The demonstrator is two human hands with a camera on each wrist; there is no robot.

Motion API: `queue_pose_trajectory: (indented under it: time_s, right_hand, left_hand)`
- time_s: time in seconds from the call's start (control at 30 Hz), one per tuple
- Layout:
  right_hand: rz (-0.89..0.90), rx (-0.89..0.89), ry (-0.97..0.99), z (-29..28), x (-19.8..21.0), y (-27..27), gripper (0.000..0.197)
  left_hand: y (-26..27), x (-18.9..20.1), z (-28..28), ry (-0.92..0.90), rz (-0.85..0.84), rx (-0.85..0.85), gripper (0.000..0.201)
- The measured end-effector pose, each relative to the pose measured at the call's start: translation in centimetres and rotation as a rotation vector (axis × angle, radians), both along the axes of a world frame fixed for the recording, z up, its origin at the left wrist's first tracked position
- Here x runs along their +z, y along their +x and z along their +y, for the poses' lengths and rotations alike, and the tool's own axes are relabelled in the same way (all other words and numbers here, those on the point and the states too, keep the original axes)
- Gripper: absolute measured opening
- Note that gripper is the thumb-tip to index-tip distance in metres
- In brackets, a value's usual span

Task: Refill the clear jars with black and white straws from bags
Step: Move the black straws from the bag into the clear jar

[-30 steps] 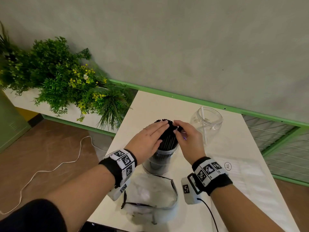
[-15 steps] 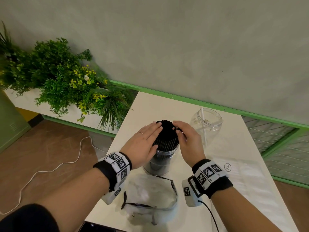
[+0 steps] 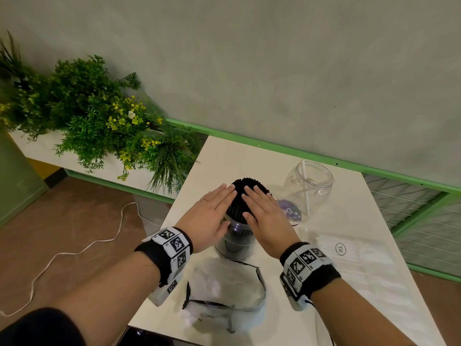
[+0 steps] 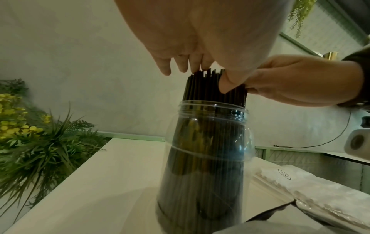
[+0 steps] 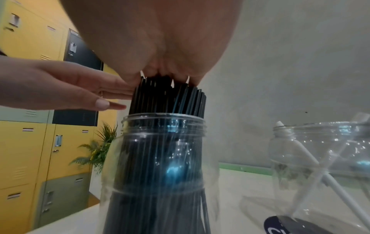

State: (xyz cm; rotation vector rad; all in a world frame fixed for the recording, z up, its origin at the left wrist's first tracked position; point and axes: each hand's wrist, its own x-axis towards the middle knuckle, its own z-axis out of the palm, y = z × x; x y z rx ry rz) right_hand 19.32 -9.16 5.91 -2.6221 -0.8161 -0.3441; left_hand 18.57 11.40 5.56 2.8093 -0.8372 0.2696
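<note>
1. My left hand (image 3: 209, 215) lies flat, fingers straight and together, against the 9 o'clock side of the black straws (image 3: 245, 193).
2. My right hand (image 3: 268, 216) presses flat on their tops, fingers straight.
3. The straws stand packed in a clear jar (image 3: 235, 245) at the table (image 3: 249, 156) centre.
4. A second jar (image 3: 311, 183), at 2 o'clock, holds 1 white straw (image 3: 306, 188).

Clear jar (image 4: 206, 158) stands upright on white counter (image 4: 112, 182), packed with black straws (image 4: 212, 87) whose tops rise above the rim. Left hand (image 4: 200, 34), fingers straight, touches the straw tops from 12 o'clock; thumb lies against the bundle. Right hand (image 4: 296, 80) presses the bundle's side from 3 o'clock. Clear bag of white straws (image 4: 312, 194) lies at 4 o'clock. Plants (image 4: 36, 142) at 9 o'clock.
</note>
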Motion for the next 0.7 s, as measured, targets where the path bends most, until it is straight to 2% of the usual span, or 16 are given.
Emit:
queue_pose_trajectory:
  time_s: [0.13, 0.27, 0.33, 0.47, 0.6, 0.7]
  right_hand:
    - [-0.004, -0.029, -0.051, 0.5, 1.1, 0.4, 0.065]
    - [0.06, -0.053, -0.287, 2.1, 2.2, 1.6, 0.074]
    - [0.115, -0.066, -0.367, 2.6, 2.6, 2.4, 0.074]
    - [0.022, -0.055, -0.306, 3.2, 3.0, 3.6, 0.074]
    - [0.138, -0.069, -0.395, 3.6, 2.5, 4.3, 0.074]
    - [0.196, -0.042, -0.325, 3.3, 3.1, 4.7, 0.082]
  left_hand:
    - [-0.1, -0.1, 0.7, -0.012, 0.029, 0.067, 0.077]
    - [0.1, -1.0, 1.5, -0.063, 0.118, 0.139, 0.082]
    - [-0.1, -1.4, 1.9, -0.087, 0.174, 0.168, 0.078]
    - [-0.9, -1.5, 2.5, -0.118, 0.268, 0.22, 0.069]
    - [-1.1, -1.3, 2.5, -0.167, 0.349, 0.258, 0.069]
    - [-0.9, -1.0, 2.3, -0.281, 0.441, 0.305, 0.069]
